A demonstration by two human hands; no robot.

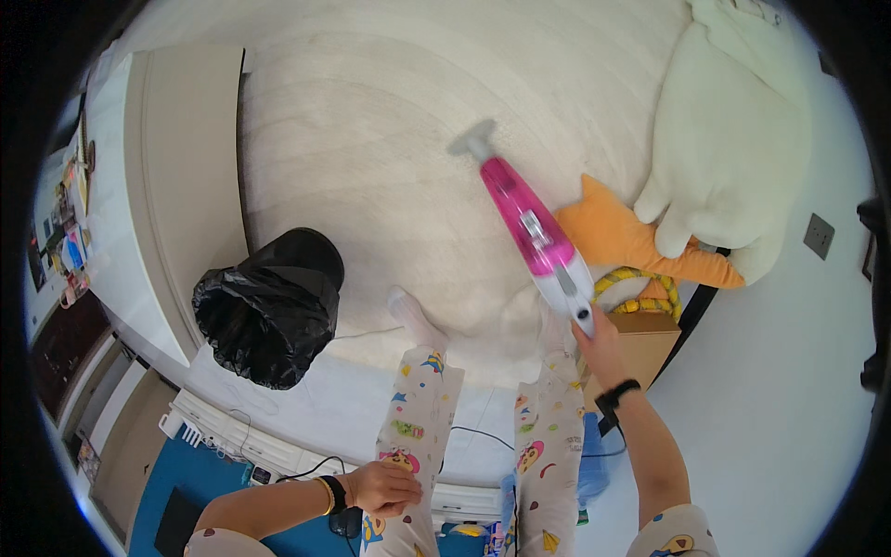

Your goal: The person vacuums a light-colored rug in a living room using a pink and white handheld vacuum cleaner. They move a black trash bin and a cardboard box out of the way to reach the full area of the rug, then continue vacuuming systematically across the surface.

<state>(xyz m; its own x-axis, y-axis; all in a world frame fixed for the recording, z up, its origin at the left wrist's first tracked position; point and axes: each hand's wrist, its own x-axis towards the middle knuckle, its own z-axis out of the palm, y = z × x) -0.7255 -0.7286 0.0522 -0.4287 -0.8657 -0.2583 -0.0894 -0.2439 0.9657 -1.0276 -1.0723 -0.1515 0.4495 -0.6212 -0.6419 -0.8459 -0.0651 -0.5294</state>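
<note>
My right hand [600, 346] is closed around the handle of a pink and white handheld vacuum cleaner [532, 223]. The cleaner slants up and left over a cream carpet [376, 160], and its grey wide nozzle [475, 139] lies at the carpet's surface. Low in the view, my left hand [387, 489] rests by the thigh of the patterned trousers, fingers curled; whether it pinches the cloth cannot be told. An orange plush toy [612, 230] lies just right of the cleaner's body.
A black bin with a black bag [268, 313] stands left, near a beige cabinet [188, 160]. At right are a large white plush toy [731, 139], a cardboard box [644, 341], a yellow rope ring [672, 296] and the wall. Dark cables cross the floor behind the legs.
</note>
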